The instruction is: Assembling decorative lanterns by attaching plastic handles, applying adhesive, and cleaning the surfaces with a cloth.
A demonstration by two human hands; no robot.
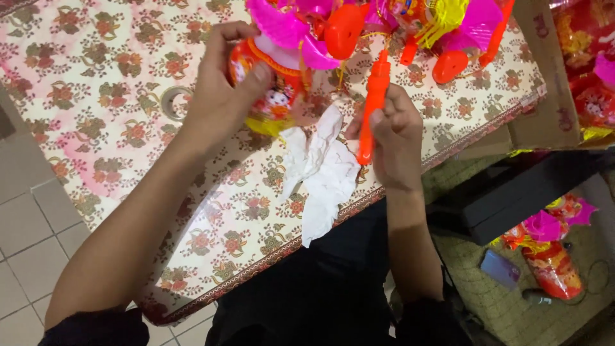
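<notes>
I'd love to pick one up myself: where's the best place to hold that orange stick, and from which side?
Probably around the lower half of the orange stick, coming from the right side, as the right hand does. It is long, thin and nearly upright, its top runs toward the pile of lanterns, and white paper lies to its left.

Red-orange toy lantern (269, 90) with cartoon print, pink petal top, yellowish base; held tilted in left hand (221, 96) just above floral surface (115, 115). Orange plastic handle stick (371, 106), slim, near upright, gripped low in right hand (397, 138), top reaching toward lantern.
</notes>
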